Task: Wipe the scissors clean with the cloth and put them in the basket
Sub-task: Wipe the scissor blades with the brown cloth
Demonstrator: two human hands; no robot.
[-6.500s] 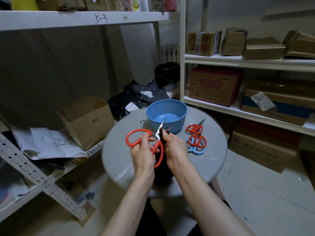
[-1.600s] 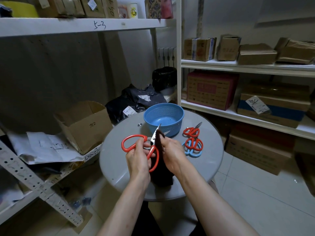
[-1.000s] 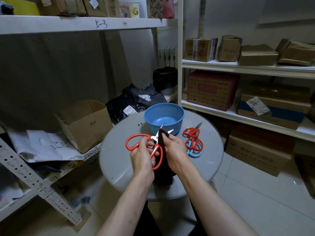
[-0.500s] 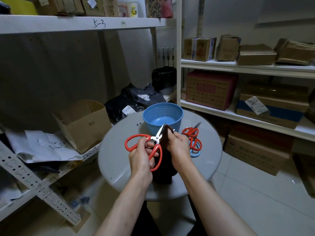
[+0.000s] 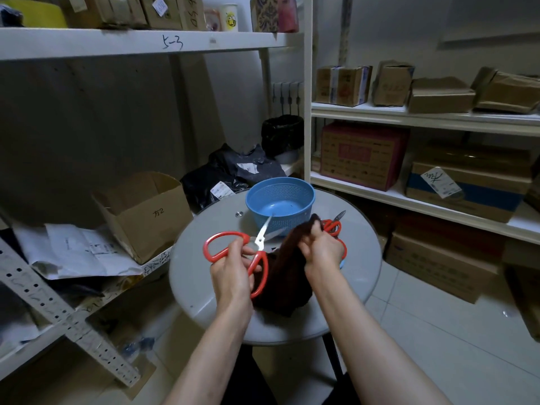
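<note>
My left hand (image 5: 233, 273) grips large red-handled scissors (image 5: 233, 247) by the handles, blades spread and pointing up toward the blue basket (image 5: 280, 201). My right hand (image 5: 321, 252) holds a dark brown cloth (image 5: 286, 276) just right of the blades, apart from them; the cloth hangs down onto the round grey table (image 5: 204, 287). The basket stands at the far side of the table and holds nothing. More scissors with red handles (image 5: 334, 225) lie behind my right hand, mostly hidden.
An open cardboard box (image 5: 146, 211) sits on the low shelf at left beside loose papers. Black bags (image 5: 233, 173) lie behind the table. Shelves with several cardboard boxes (image 5: 362, 154) line the right wall. Tiled floor lies at right.
My right hand has pulled the cloth off the blades and moved right. The scissor blades are now bare and spread. My left hand keeps its hold on the handles.
</note>
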